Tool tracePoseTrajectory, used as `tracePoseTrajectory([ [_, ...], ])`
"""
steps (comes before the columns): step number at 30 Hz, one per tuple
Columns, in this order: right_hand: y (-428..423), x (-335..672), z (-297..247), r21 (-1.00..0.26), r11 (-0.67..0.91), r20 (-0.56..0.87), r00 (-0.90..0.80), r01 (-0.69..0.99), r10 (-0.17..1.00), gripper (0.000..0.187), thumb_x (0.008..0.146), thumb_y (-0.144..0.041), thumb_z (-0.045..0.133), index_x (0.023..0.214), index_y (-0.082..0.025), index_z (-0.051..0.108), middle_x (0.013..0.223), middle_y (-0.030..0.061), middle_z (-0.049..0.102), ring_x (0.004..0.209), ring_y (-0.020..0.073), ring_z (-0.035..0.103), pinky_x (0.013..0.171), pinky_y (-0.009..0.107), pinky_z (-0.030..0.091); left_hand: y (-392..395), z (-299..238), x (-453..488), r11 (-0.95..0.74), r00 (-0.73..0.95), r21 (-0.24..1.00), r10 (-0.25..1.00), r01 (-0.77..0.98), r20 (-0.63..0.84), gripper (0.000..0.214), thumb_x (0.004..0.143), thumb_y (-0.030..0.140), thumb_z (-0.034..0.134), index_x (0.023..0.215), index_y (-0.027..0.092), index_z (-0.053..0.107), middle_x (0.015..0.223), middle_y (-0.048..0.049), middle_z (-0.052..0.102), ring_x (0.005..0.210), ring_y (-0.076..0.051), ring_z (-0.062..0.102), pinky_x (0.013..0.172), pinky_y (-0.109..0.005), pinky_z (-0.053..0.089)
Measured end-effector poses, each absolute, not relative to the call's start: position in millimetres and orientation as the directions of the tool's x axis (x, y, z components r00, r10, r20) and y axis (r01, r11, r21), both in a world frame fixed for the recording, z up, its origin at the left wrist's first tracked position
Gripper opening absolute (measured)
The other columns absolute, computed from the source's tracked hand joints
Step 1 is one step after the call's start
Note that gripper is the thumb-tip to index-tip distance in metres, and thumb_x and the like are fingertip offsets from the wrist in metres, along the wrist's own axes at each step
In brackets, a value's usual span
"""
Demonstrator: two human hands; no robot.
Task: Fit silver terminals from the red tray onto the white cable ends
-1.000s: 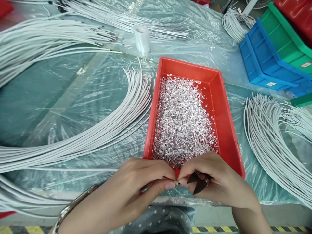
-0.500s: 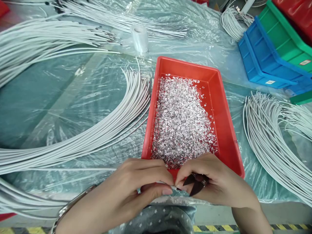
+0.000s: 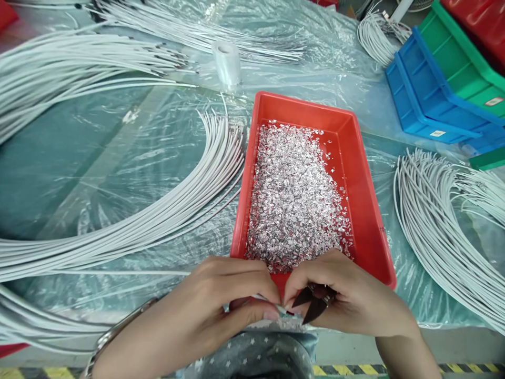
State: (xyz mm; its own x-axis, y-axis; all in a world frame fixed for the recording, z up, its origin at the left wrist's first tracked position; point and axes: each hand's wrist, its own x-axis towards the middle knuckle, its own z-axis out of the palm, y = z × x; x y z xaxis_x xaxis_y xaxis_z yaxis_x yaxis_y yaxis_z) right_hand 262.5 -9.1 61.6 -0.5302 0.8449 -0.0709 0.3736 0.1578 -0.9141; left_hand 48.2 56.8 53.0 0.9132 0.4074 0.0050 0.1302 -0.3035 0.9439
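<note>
My left hand (image 3: 232, 295) pinches a white cable (image 3: 258, 297) near its end, between thumb and forefinger. Close against it, my right hand (image 3: 343, 295) is closed around small dark-bladed snips (image 3: 315, 302), whose blades point left and stand apart. The thumb and forefinger of that hand also meet at the cable's tip; the exact contact is too small to make out. Just beyond both hands lies a red tray (image 3: 369, 210) holding a heap of shiny silver foil scraps (image 3: 295, 200). The snips' handles are hidden in my right palm.
A curved bundle of white cables (image 3: 177, 210) lies left of the tray, another bundle (image 3: 430, 221) to the right. A clear plastic roll (image 3: 228, 66) stands behind. Stacked blue bins (image 3: 430, 100) and a green bin (image 3: 465, 58) rise at the back right. Plastic sheeting covers the table.
The snips have tilted and shifted slightly left in my right hand. Both hands stay at the cable's end, and the surroundings look the same.
</note>
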Motion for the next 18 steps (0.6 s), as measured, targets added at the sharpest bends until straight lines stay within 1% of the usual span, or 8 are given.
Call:
tracePoseTrajectory([
  [5,-12,260,60,-0.92,0.12,-0.096,-0.514,0.372,0.852,0.016,0.08,-0.011,0.066,0.089,-0.021,0.057,0.067,-0.0067,0.059,0.055,0.0059,0.053,0.052,0.019,0.038,56,53,46,-0.285,0.916,0.951,0.402,0.121,0.004,0.013,0.092,0.011,0.055,0.084,0.021,0.057,0.074,0.005,0.061,0.066,-0.008,0.055,0.061,-0.017,0.037],
  [7,-14,259,60,-0.934,0.098,-0.084,-0.48,0.342,0.873,0.016,0.08,-0.01,0.067,0.09,-0.021,0.058,0.068,-0.006,0.06,0.056,0.0063,0.053,0.053,0.019,0.039,56,53,45,-0.266,0.907,0.954,0.422,0.134,-0.01,0.012,0.092,0.013,0.056,0.084,0.021,0.058,0.074,0.0048,0.061,0.066,-0.008,0.055,0.062,-0.017,0.038],
  [10,-16,257,60,-0.961,0.107,0.01,-0.355,0.254,0.935,0.017,0.083,-0.01,0.065,0.095,-0.021,0.061,0.076,-0.0039,0.064,0.06,0.0059,0.055,0.053,0.017,0.041,54,52,45,-0.176,0.873,0.973,0.485,0.151,-0.048,0.012,0.095,0.016,0.05,0.086,0.02,0.058,0.07,0.0043,0.062,0.063,-0.008,0.057,0.059,-0.017,0.04],
  [12,-18,252,61,-0.96,0.159,0.102,-0.244,0.23,0.964,0.022,0.082,-0.009,0.065,0.099,-0.022,0.062,0.079,-0.0039,0.066,0.055,0.0045,0.052,0.048,0.016,0.039,52,52,44,-0.086,0.849,0.987,0.524,0.134,-0.07,0.017,0.098,0.019,0.043,0.088,0.019,0.056,0.067,0.0028,0.062,0.059,-0.009,0.057,0.055,-0.018,0.04],
  [14,-19,245,62,-0.929,0.229,0.202,-0.119,0.292,0.972,0.023,0.081,-0.009,0.067,0.099,-0.023,0.062,0.071,-0.0056,0.065,0.047,0.0046,0.045,0.041,0.017,0.035,50,51,44,0.015,0.832,0.994,0.546,0.105,-0.096,0.022,0.1,0.024,0.036,0.088,0.018,0.054,0.066,0.0008,0.061,0.057,-0.01,0.056,0.053,-0.02,0.04],
  [16,-19,235,63,-0.873,0.277,0.303,0.001,0.402,0.953,0.02,0.081,-0.012,0.067,0.096,-0.025,0.062,0.06,-0.0072,0.06,0.04,0.0058,0.039,0.037,0.019,0.033,49,51,44,0.118,0.822,0.991,0.557,0.066,-0.121,0.025,0.102,0.028,0.034,0.088,0.017,0.052,0.065,0.0006,0.06,0.058,-0.01,0.053,0.053,-0.02,0.039],
  [18,-19,225,62,-0.826,0.283,0.369,0.088,0.487,0.925,0.017,0.082,-0.015,0.067,0.094,-0.026,0.061,0.056,-0.0075,0.058,0.037,0.0066,0.039,0.035,0.021,0.032,48,51,45,0.202,0.812,0.979,0.566,0.027,-0.139,0.026,0.102,0.032,0.034,0.088,0.018,0.05,0.064,0.002,0.057,0.057,-0.009,0.049,0.052,-0.02,0.037],
])
